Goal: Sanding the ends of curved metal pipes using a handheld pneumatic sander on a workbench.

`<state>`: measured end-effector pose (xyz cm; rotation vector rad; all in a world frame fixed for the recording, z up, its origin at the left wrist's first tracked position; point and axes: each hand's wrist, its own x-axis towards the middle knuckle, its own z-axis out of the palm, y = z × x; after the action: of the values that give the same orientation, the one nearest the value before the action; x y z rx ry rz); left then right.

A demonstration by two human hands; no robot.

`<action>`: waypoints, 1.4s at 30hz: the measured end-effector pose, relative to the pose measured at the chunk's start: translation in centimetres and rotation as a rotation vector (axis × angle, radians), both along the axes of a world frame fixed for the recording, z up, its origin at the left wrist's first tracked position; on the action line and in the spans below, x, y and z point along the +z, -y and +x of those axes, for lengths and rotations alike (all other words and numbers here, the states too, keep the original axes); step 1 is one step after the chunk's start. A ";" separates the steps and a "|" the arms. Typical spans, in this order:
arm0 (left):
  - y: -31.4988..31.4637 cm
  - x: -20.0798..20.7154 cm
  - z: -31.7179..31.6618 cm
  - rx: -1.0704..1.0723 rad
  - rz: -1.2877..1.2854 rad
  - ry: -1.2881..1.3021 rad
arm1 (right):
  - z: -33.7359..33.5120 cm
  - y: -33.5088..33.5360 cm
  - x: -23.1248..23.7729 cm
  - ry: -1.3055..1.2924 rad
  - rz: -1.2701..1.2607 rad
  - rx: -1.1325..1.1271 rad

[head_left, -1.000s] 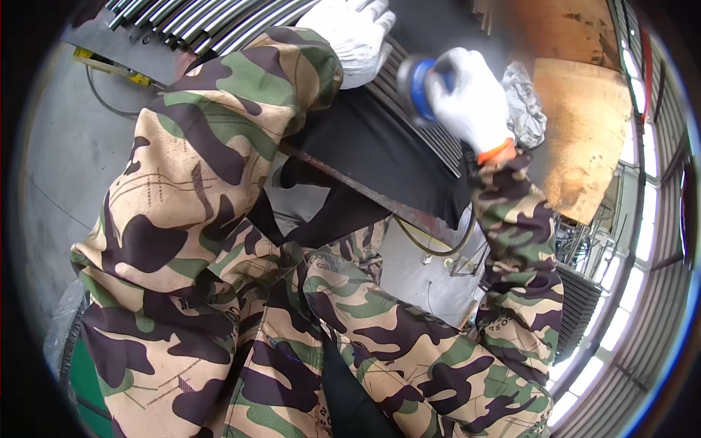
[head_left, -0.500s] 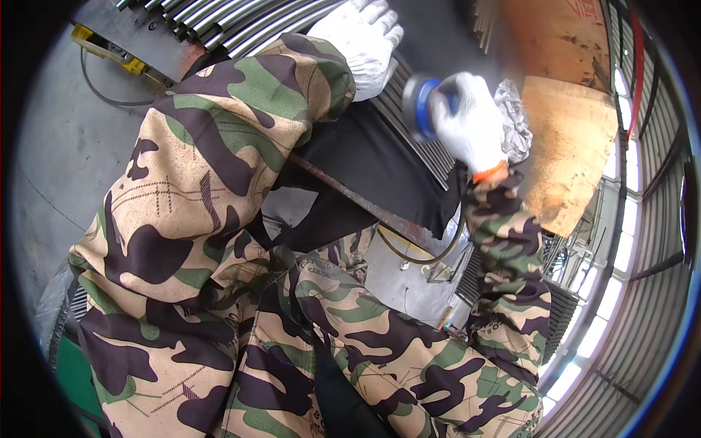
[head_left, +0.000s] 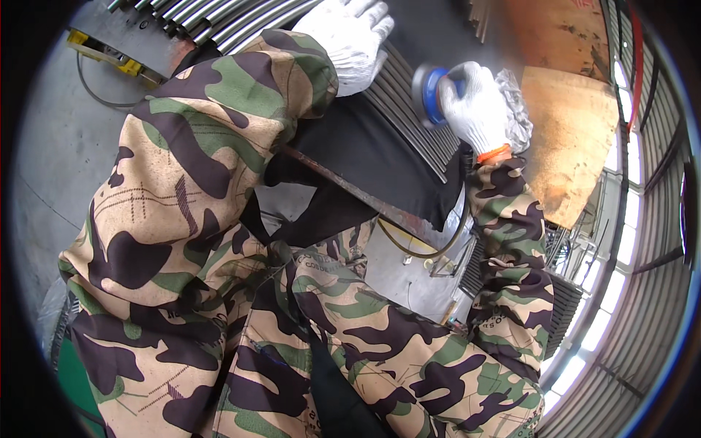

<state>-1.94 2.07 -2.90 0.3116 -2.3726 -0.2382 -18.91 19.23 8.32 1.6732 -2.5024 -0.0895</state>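
My left hand, in a white knitted glove, lies on a row of thin metal tubes with its fingers stretched out and apart from the thumb. In a matching glove with an orange cuff, my right hand grips a round blue object with a grey face. Motion blurs its edge, and its exact kind is unclear. It is beside the right-hand edge of the tube row; whether it touches the tubes cannot be told. Beneath the tubes is a black cloth, draped over a bench edge.
More shiny tubes lie at the far left. Crumpled silvery wrapping sits beyond my right wrist, near wooden boards. A yellow-and-black device with a cable rests at the left. A hose loops below the rusty bench edge.
My right hand has shifted slightly right and away from me with the blue round object. My left hand stays on the tubes; the whole view has moved a little.
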 end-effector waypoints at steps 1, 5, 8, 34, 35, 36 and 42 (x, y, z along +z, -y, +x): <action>0.1 -0.8 0.7 0.013 -0.006 0.035 | 0.6 0.2 -1.3 0.031 -0.012 0.032; 0.5 -1.5 1.5 0.006 -0.032 0.060 | 3.7 -0.4 -2.6 0.109 -0.026 0.179; 0.6 -0.5 0.9 -0.012 -0.061 0.054 | 1.7 1.1 -1.7 -0.001 0.004 0.090; 2.1 -5.3 1.6 0.025 -0.144 0.112 | 4.1 3.9 -5.9 0.145 -0.023 0.161; 1.5 -3.3 0.1 0.080 -0.123 -0.019 | 3.3 3.7 -4.0 0.083 -0.015 0.145; 1.2 -1.8 0.1 0.014 -0.097 0.000 | 2.4 3.9 -2.3 0.026 -0.005 0.130; 0.8 -1.4 -1.7 0.005 -0.078 -0.099 | 1.4 2.7 -0.6 -0.005 -0.005 0.057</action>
<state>-3.68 1.32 -4.28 0.2626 -2.2771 -0.1548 -17.52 16.54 7.68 1.7384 -2.4472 -0.0823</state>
